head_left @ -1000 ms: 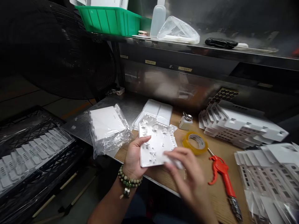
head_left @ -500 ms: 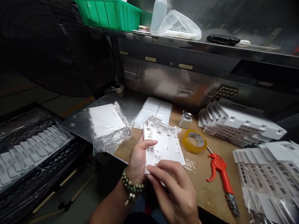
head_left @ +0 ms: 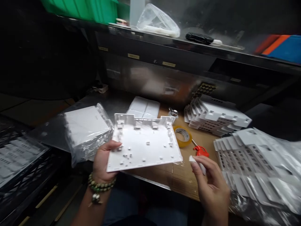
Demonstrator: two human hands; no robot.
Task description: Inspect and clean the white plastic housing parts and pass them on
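Note:
My left hand (head_left: pixel 104 161) grips the left edge of a white plastic housing panel (head_left: pixel 145 150), its thumb over the edge. The panel's inner side faces me, with small posts, clips and a notched rim along its far edge. To the right and apart from it, my right hand (head_left: pixel 209 185) pinches a small white piece (head_left: pixel 192 159) between thumb and fingers; it may be cloth, but I cannot tell. Just beyond that hand lies a red air blow gun (head_left: pixel 201 151), partly hidden. A roll of yellow tape (head_left: pixel 182 137) sits behind the panel's right corner.
Bagged white panels (head_left: pixel 82 122) lie on the left of the bench. Stacked white housings (head_left: pixel 218 114) and more in plastic (head_left: pixel 254 160) stand on the right. A metal-topped bottle (head_left: pixel 173 112) stands behind the tape. Above runs a shelf with a green bin (head_left: pixel 82 11).
The panel has turned flatter and moved left with my left hand. My right hand has left its near edge and moved right, the small white piece now showing. The view has shifted right.

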